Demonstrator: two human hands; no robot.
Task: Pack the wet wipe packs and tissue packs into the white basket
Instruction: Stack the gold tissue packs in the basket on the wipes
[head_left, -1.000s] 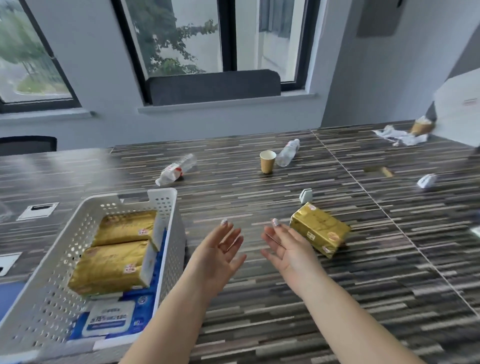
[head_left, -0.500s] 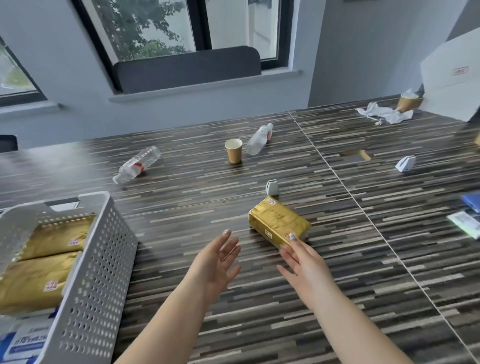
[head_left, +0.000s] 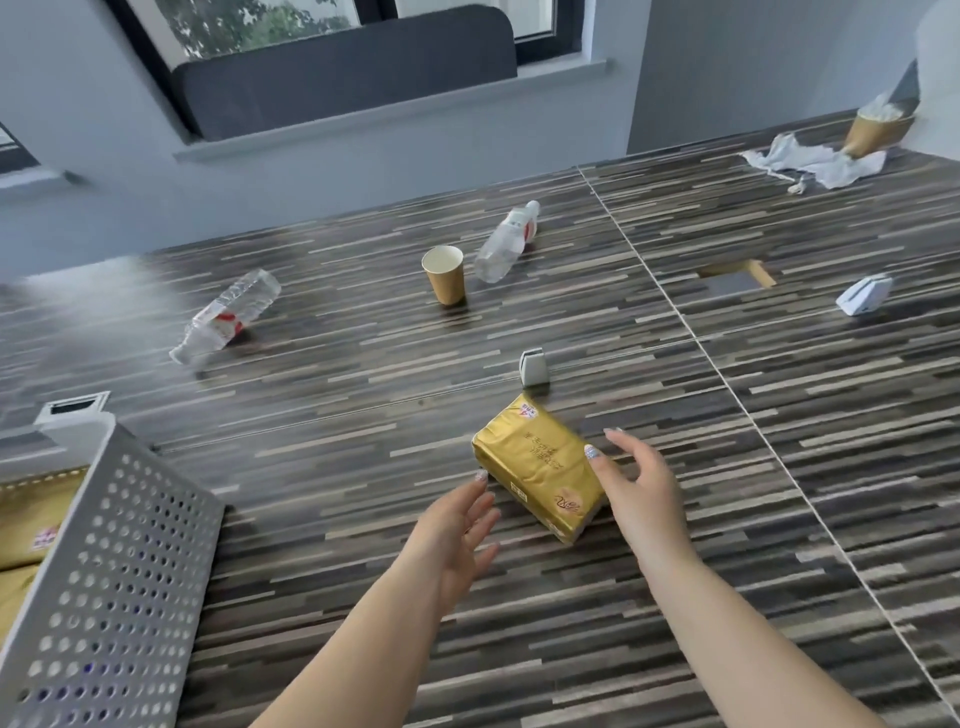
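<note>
A gold tissue pack (head_left: 537, 465) lies flat on the striped table, a little right of centre. My right hand (head_left: 636, 488) is open at the pack's right side, its thumb over the pack's top. My left hand (head_left: 457, 530) is open just left of the pack, fingertips close to its near left corner. The white perforated basket (head_left: 119, 582) stands at the lower left, partly cut off by the frame edge. Gold tissue packs (head_left: 26, 525) show inside it.
A paper cup (head_left: 444, 273) stands behind the pack between two lying plastic bottles (head_left: 226, 322) (head_left: 506, 241). A small white clip (head_left: 533, 366) sits just beyond the pack. Far right: another white clip (head_left: 865, 295), crumpled paper (head_left: 815, 163), a table cut-out (head_left: 735, 278).
Both hands have reached forward to the gold pack; the right hand now touches its right side. The view has swung right, so the basket sits further left.
</note>
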